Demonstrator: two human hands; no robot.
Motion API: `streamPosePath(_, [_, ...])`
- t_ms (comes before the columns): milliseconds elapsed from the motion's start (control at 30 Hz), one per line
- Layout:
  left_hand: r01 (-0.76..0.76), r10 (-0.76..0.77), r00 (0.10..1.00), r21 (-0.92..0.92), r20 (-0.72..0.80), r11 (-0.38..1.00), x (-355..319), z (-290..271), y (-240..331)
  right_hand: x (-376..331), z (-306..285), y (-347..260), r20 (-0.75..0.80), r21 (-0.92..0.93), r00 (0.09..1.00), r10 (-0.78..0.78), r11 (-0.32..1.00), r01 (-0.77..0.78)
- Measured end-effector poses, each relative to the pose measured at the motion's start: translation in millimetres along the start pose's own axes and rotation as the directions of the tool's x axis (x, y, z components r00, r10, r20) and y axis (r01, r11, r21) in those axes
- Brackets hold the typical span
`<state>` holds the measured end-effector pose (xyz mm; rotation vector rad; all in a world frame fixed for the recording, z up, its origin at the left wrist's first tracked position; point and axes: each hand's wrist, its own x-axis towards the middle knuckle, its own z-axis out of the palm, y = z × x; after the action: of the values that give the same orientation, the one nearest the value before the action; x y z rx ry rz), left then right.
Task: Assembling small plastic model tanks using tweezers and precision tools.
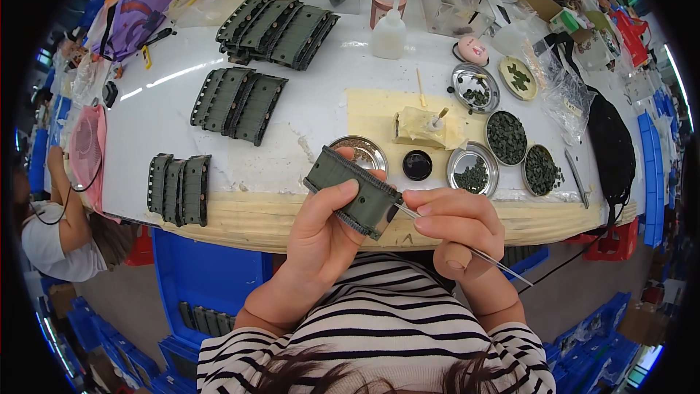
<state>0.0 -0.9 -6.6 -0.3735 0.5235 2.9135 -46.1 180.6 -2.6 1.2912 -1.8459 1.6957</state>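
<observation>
Dark-green casing (370,203) above the bench (313,102), left hand (319,230) with its grip closed round it; right hand (463,220), grip pinched on steel tweezers (503,268) reaching the casing's end! Looks mid-job: dishes (495,176) hold plenty of green bits (507,138); whether the stacked casings (277,33) are finished, I can't tell.

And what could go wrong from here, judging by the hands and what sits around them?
The tweezers in the right hand have their tips at one end of the green part; a slip might scratch it or jab the left hand holding it.

The metal dish of small green pieces sits just beyond the right hand, so a careless reach could spill it.

The dark round pot nearby might get knocked too.
</observation>
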Motion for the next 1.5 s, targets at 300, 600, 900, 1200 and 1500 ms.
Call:
streamPosePath(300, [0.004,-0.004,1.000,-0.045,0.002,0.999,-0.2,-1.6,-0.3,1.8,-2.0,-3.1,0.039,-0.047,0.999,0.011,0.999,-0.009])
streamPosePath(600, [0.008,-0.002,0.998,-0.109,0.057,0.994,-0.6,-3.7,-1.2,2.3,4.2,-3.7,-0.037,-0.036,0.999,0.033,0.999,-0.035])
streamPosePath(900, [0.014,-0.008,0.999,-0.111,0.053,0.994,-0.9,-4.0,-1.8,0.9,6.3,-4.0,-0.042,-0.064,0.999,0.024,0.998,-0.026])
streamPosePath(1200, [0.126,-0.110,0.984,-0.112,0.139,0.986,4.1,-5.4,4.4,1.5,-1.4,-4.3,0.031,-0.056,0.999,-0.024,0.998,0.026])
streamPosePath(1500, [0.102,-0.094,0.990,-0.082,0.101,0.991,3.6,-2.8,3.9,1.3,-0.7,-5.0,0.040,-0.095,0.999,-0.034,0.995,0.038])
